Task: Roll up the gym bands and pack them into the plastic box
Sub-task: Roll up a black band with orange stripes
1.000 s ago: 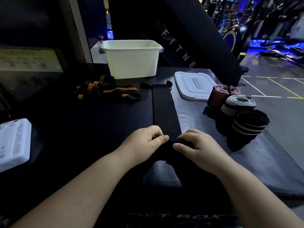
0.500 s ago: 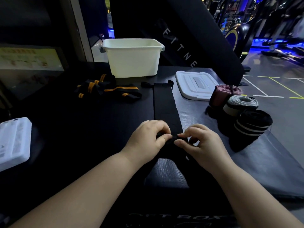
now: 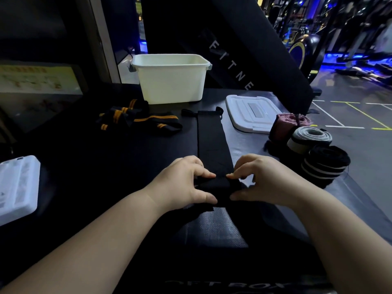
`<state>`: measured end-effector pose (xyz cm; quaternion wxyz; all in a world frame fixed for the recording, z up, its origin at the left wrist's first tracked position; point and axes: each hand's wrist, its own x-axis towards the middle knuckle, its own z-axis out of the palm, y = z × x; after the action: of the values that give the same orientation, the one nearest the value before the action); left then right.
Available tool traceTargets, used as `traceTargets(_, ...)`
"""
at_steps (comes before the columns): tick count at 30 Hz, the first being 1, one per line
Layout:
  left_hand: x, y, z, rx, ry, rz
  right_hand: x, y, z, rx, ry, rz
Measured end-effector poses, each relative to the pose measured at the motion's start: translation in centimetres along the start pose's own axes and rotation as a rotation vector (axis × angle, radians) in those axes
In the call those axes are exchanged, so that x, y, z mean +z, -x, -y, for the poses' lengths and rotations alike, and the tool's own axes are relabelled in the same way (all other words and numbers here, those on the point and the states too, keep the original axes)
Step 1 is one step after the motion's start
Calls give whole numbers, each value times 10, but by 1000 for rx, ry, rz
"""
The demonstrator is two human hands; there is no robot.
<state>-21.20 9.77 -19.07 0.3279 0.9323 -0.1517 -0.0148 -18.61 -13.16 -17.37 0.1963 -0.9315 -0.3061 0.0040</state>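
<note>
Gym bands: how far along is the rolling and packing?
Done: three rolled bands stand at the right. In hand: the left hand and right hand pinch the near end of the black band, rolling it. Left: the orange-striped bands lie unrolled, and the rolls sit outside the plastic box, its lid off.

Roll at near end of black band [image 3: 212, 141] thicker; left hand [image 3: 182, 183], right hand [image 3: 265, 181] shifted forward with it.

bare forearms [image 3: 95, 240], left hand [image 3: 182, 183], right hand [image 3: 267, 181]
</note>
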Motion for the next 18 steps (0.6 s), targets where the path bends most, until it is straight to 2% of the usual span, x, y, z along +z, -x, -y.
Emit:
traceTargets(4,-3,-7,1,10,3,32,2,-8,-10,7,-96,-3)
traceTargets(9,-6,-14,2,-26,93,52,18,-3,-16,-7,-280,-129)
traceTargets(14,0,-9,5,-16,109,-28,23,-1,-14,-44,-337,-212)
traceTargets(18,7,-3,8,19,105,-77,23,-2,-16,-33,-357,-193)
